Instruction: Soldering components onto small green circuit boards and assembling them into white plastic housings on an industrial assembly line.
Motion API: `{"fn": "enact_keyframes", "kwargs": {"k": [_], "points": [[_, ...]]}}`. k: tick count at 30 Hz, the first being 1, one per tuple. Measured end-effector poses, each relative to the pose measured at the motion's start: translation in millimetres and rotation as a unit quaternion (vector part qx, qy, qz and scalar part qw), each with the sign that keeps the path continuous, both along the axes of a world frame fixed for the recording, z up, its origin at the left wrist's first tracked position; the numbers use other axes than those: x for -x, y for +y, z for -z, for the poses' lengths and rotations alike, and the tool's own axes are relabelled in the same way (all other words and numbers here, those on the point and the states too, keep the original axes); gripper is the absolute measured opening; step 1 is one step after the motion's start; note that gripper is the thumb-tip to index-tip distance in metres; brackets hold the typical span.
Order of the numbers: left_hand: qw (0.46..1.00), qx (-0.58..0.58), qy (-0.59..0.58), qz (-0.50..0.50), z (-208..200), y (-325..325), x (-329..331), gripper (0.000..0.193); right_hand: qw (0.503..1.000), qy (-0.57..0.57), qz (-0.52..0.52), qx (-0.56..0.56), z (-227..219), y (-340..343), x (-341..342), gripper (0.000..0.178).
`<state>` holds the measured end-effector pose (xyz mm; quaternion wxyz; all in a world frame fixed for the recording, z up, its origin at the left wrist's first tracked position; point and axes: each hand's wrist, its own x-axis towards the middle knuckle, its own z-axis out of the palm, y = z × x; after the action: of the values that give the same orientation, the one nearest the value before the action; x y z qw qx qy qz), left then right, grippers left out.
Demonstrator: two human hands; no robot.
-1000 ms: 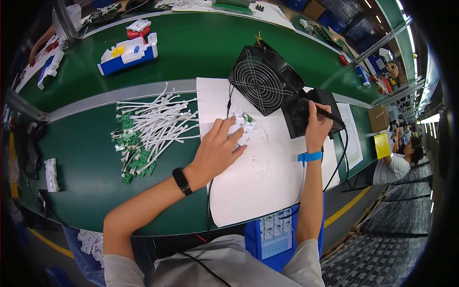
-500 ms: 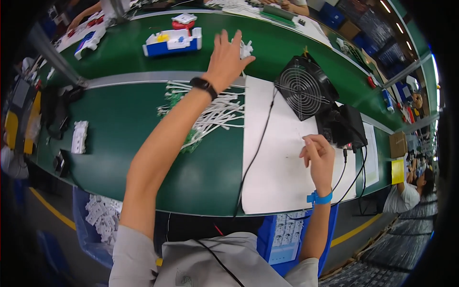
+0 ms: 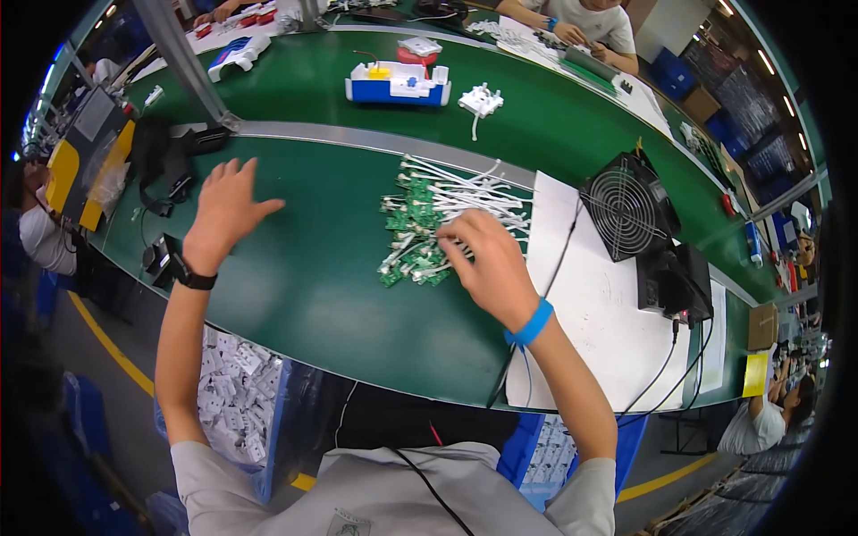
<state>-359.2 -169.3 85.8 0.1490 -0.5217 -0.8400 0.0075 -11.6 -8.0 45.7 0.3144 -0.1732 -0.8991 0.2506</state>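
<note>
My left hand point(image 3: 226, 210) is over the left part of the green table point(image 3: 313, 295), palm down, fingers stretched and thumb apart. Anything beneath its palm is hidden. My right hand point(image 3: 487, 263) reaches into a pile of small green circuit boards point(image 3: 418, 219) with white cables point(image 3: 478, 192). Its fingers are curled toward the thumb at the boards; what they grip, if anything, cannot be made out. On the far green strip lies a white plastic part point(image 3: 481, 101) with a short white tail, beside a blue-and-white open housing point(image 3: 398, 87).
A black fan point(image 3: 630, 205) and a black power box point(image 3: 675, 279) with cables stand right, by a white sheet point(image 3: 572, 348). Bins of white parts point(image 3: 234, 384) sit below the front edge. A metal post point(image 3: 183, 62) rises far left. Other people work opposite.
My left hand has left the white part on the far strip and come back to the left of the table. My right hand has moved left from the white sheet to the circuit boards.
</note>
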Motion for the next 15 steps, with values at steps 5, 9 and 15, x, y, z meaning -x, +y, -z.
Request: {"fn": "enact_keyframes", "kwargs": {"k": [5, 9, 15], "points": [[0.997, 0.018, 0.029, -0.072, 30, -70, 48, 0.087, 0.988, -0.034, 0.053, -0.139, 21, 21, 44, 0.011], [0.992, 0.006, -0.107, -0.06, 31, -83, 50, 0.08, 0.984, -0.072, 0.046, -0.157, 14, 22, 48, 0.008], [0.991, -0.07, -0.114, -0.008, 28, -88, 47, 0.076, 0.979, 0.074, 0.104, -0.158, -22, 14, 48, 0.004]]}}
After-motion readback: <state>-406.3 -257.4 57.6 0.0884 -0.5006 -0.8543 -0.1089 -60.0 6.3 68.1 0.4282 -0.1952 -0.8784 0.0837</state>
